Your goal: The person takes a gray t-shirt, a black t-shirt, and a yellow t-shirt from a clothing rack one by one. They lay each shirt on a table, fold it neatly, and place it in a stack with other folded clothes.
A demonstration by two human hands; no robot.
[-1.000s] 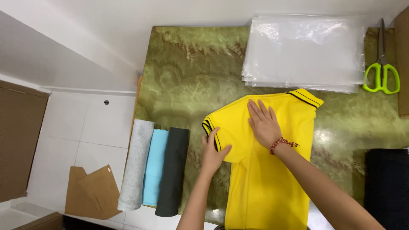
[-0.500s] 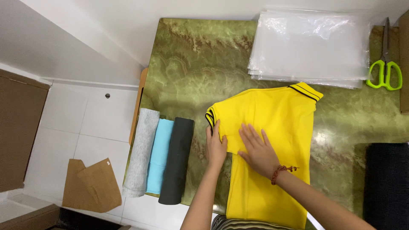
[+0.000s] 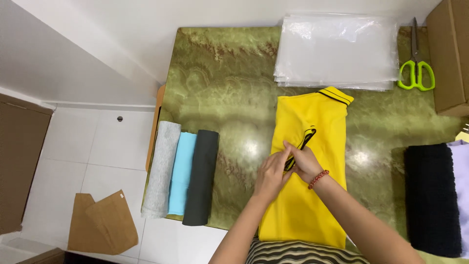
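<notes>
Shirt (image 3: pixel 312 146) lies between rolls (image 3: pixel 183 176) and folded stack (image 3: pixel 432 195).

1. We see a green marbled table (image 3: pixel 229 73) carrying everything
2. At its centre lies a folded yellow shirt (image 3: pixel 312 205)
3. At nine o'clock, three fabric rolls lie side by side: grey (image 3: pixel 161 168), light blue (image 3: pixel 181 173), dark grey (image 3: pixel 201 176)
4. At twelve, a stack of clear plastic bags (image 3: pixel 337 49)
5. At one, green-handled scissors (image 3: pixel 416 73) and a cardboard box (image 3: pixel 452 54)
6. At three, black folded fabric (image 3: pixel 432 195) touches pale lilac fabric (image 3: pixel 461 166)
</notes>
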